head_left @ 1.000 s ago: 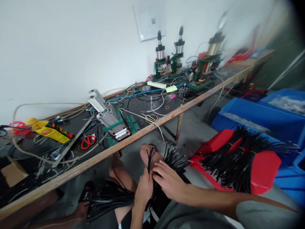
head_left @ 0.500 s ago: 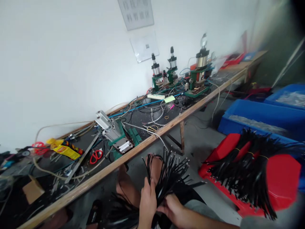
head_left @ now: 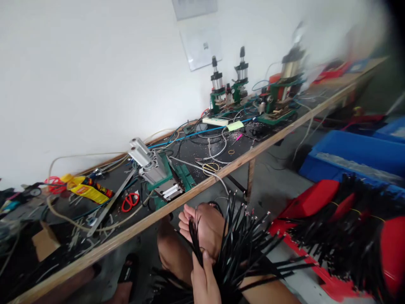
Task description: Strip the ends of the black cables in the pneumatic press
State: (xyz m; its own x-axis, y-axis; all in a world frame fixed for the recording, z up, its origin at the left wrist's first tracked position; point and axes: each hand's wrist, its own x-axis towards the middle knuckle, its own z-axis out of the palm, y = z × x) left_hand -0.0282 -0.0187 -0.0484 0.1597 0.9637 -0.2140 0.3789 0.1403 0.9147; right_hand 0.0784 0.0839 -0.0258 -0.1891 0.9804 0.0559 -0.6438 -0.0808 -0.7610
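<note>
A thick bunch of black wires (head_left: 236, 240) with stripped ends fans out over my lap. My left hand (head_left: 205, 280) is closed, its thumb and forefinger pinching a few strands parted from the bunch. My right hand (head_left: 207, 230) reaches behind the bunch, fingers curled by the tips of those same strands; its exact hold is partly hidden. The lower wire ends spread beneath my left hand.
A long wooden-edged bench (head_left: 186, 194) runs along the wall, carrying a green press (head_left: 158, 169), red scissors (head_left: 130, 202) and a yellow bottle (head_left: 87, 188). More tied black wires (head_left: 341, 228) lie over a red stool (head_left: 316, 196) at right, near a blue bin (head_left: 335, 147).
My right hand has moved from beneath the bunch up to the tips of the left-hand strands. A small group of wires now stands apart from the bunch. The view has shifted.
</note>
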